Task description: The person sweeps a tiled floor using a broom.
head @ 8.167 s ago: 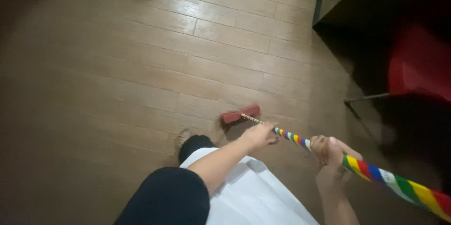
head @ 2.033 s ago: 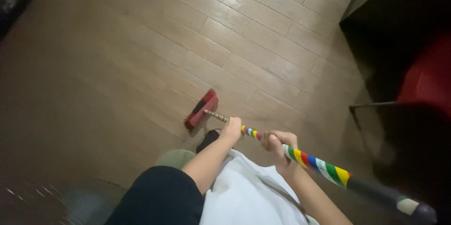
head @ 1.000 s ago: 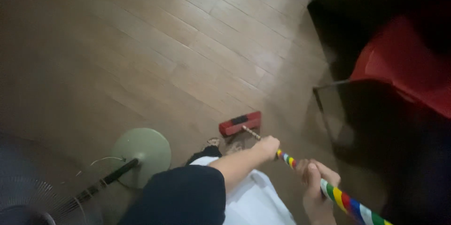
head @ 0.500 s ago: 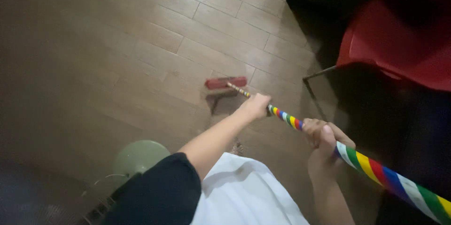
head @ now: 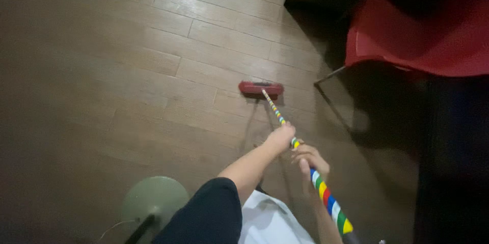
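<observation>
I hold a broom with a rainbow-striped handle (head: 325,199) in both hands. My left hand (head: 280,137) grips the handle further down, toward the head. My right hand (head: 308,158) is closed around it just behind, nearer my body. The red broom head (head: 261,88) rests on the wood-look plank floor (head: 153,60), stretched out ahead of me near the legs of a red chair. My black sleeve and white garment fill the bottom of the view.
A red plastic chair (head: 417,35) with thin metal legs (head: 331,75) stands at the upper right, in front of dark furniture. The round pale-green base of a standing fan (head: 155,200) sits on the floor at the lower left.
The broom head has been pushed further forward and right, toward the chair leg. My hands have come closer together on the handle. The view has shifted right, showing more of the chair.
</observation>
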